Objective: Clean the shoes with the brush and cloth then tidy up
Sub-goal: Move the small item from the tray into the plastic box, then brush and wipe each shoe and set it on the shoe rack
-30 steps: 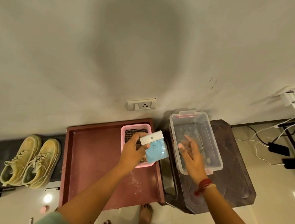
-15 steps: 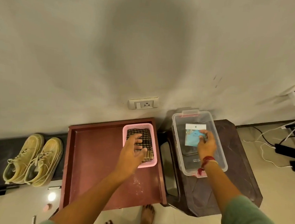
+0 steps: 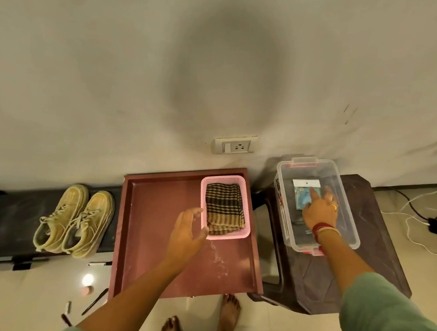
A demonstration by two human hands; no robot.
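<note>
Pink basket (image 3: 223, 177) holding the folded checked cloth (image 3: 224, 208) sits in the far right corner of the red tray (image 3: 160, 213). The left hand (image 3: 186, 233) hovers open at its near left corner, while the right hand (image 3: 320, 213) presses straight fingers on a blue packet (image 3: 303, 196) inside the clear box (image 3: 348, 211). Tidying seems the step in hand, with the shoes (image 3: 75, 221) paired on the low rack (image 3: 4, 215) far left; next, probably, the right hand lifts out and the left takes the basket's rim.

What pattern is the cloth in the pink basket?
The cloth is dark-and-tan checked, seen in the head view.
</note>
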